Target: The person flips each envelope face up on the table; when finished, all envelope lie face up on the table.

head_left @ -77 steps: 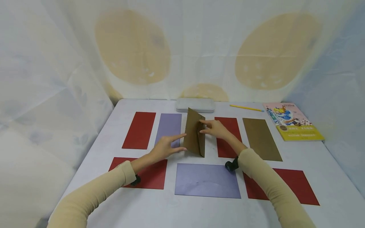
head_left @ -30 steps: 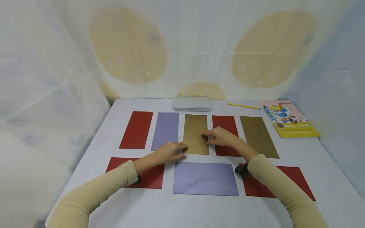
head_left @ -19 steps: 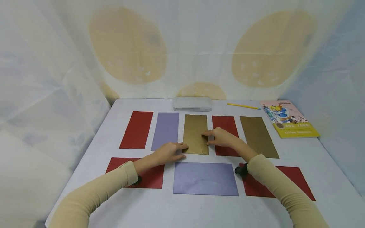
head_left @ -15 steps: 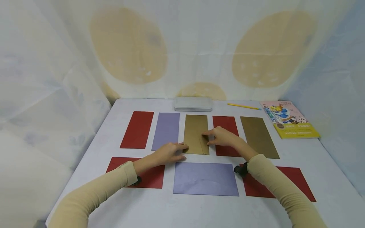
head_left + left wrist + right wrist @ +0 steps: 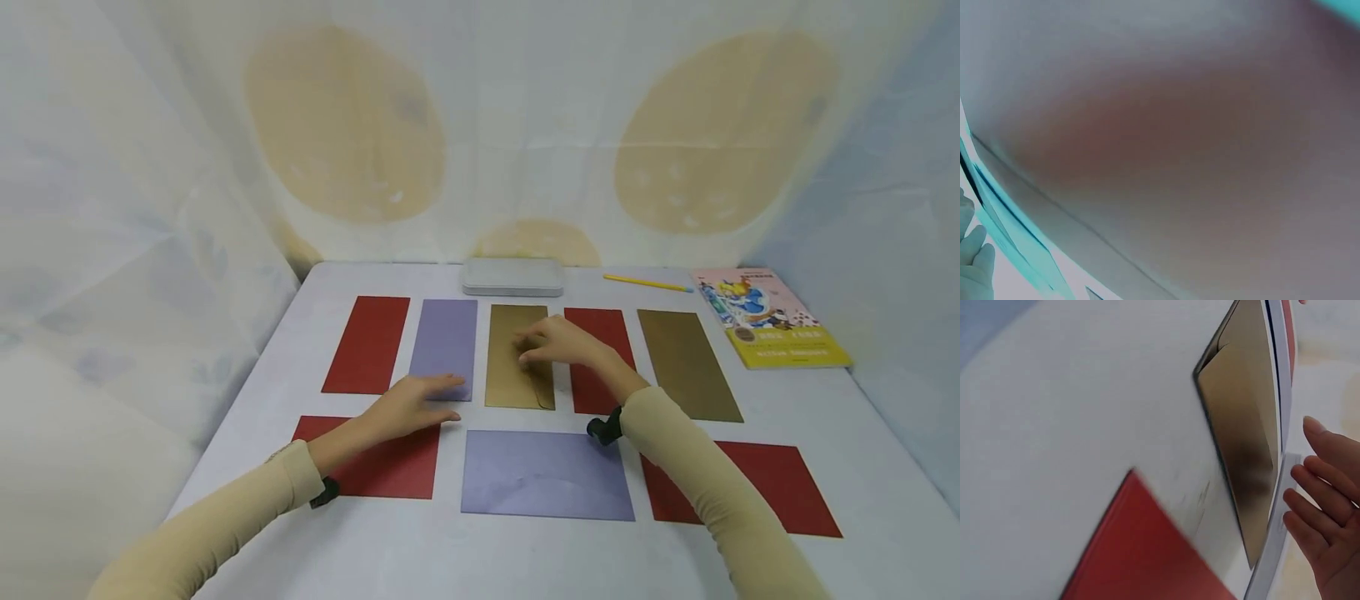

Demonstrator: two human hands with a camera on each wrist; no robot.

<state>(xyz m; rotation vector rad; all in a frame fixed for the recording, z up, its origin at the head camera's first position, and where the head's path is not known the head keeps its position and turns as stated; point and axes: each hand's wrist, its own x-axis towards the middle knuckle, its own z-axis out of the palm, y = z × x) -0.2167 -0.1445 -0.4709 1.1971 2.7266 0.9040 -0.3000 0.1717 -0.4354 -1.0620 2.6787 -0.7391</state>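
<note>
A gold envelope (image 5: pixel 506 367) lies on the table in the middle of the back row, its flap side up. Just above it is my right hand (image 5: pixel 558 342), fingers relaxed and holding nothing. The right wrist view has the same right hand (image 5: pixel 1329 506) at its right edge, beside the gold envelope (image 5: pixel 1235 406), whose flap lies almost flat. My left hand (image 5: pixel 405 407) has straight fingers and holds nothing; it is over the near end of a lavender envelope (image 5: pixel 446 342) and a red one (image 5: pixel 393 458). The left wrist view is mostly blurred, with fingers (image 5: pixel 975 250) at its left edge.
Right of the gold envelope lie another red envelope (image 5: pixel 600 329) and a second gold one (image 5: pixel 686 362). In front is a wide lavender envelope (image 5: pixel 543 479). A grey tin case (image 5: pixel 513 277), a yellow pencil (image 5: pixel 645 283) and a picture book (image 5: pixel 772 321) line the back.
The gold envelope went from standing on edge to lying flat. Just now my left hand let go of its left edge and moved left; my right hand lifted off its right edge.
</note>
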